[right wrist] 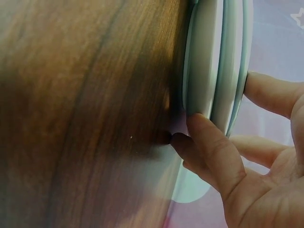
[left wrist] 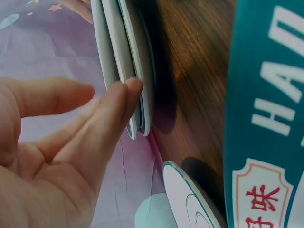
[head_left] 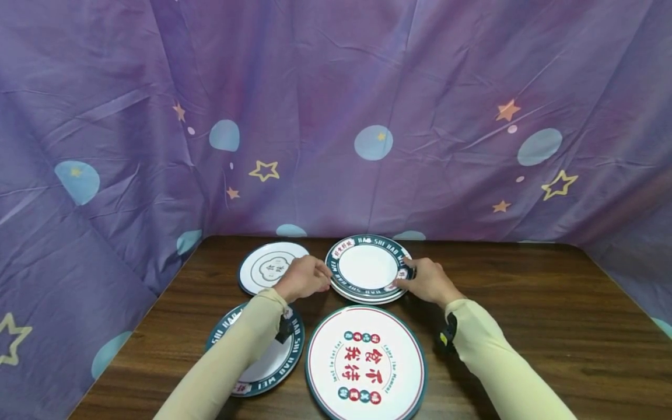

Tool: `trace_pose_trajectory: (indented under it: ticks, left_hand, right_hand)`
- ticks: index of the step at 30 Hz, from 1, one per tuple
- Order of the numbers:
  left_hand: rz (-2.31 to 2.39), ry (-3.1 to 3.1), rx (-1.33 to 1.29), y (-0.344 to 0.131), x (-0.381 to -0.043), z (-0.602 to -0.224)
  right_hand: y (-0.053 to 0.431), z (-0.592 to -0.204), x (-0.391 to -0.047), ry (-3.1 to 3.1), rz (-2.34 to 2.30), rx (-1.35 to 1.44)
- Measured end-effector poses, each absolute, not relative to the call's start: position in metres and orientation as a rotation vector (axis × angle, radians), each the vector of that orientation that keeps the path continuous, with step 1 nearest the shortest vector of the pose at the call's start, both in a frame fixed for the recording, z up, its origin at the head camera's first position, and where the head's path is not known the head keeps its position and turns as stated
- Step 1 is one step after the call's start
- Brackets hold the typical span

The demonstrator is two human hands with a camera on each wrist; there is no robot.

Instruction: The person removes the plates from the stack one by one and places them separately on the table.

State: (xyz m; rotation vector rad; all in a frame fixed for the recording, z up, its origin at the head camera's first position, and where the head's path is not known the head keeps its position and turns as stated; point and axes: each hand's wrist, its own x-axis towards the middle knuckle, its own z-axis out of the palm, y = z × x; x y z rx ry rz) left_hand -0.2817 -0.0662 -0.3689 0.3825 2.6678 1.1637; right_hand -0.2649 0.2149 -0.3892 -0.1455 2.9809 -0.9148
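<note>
A stack of plates (head_left: 367,266) with dark green lettered rims sits at the back middle of the table. My right hand (head_left: 427,281) grips its right edge; in the right wrist view the thumb rests at the top plate's rim and the fingers curl against the lower rims of the stack (right wrist: 204,61). At the stack's left side is my left hand (head_left: 305,278), its fingers fairly straight. The left wrist view shows those fingertips (left wrist: 134,88) right at the stacked rims (left wrist: 121,52), with the thumb held apart from them.
A white plate (head_left: 261,279) with a dark rim lies at the back left. In front of it, a green-rimmed plate (head_left: 269,382) is partly hidden by the left sleeve. A white plate with red characters (head_left: 366,356) lies front middle. Purple cloth (head_left: 325,192) hangs behind the wooden table (head_left: 535,309).
</note>
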Motion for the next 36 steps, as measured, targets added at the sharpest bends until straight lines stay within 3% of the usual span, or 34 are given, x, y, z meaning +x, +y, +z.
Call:
trace_pose_trajectory:
  ticks: [18,36]
  left_hand:
    - [1.050,2.868,0.281,-0.059,-0.288,-0.372]
    - [1.079,2.856,0.363,-0.055,-0.291,-0.372]
  right_hand:
    - [0.215,-0.392,-0.268,3.015,-0.921,-0.098]
    - [0.221,-0.391,-0.266,2.980,-1.026,-0.048]
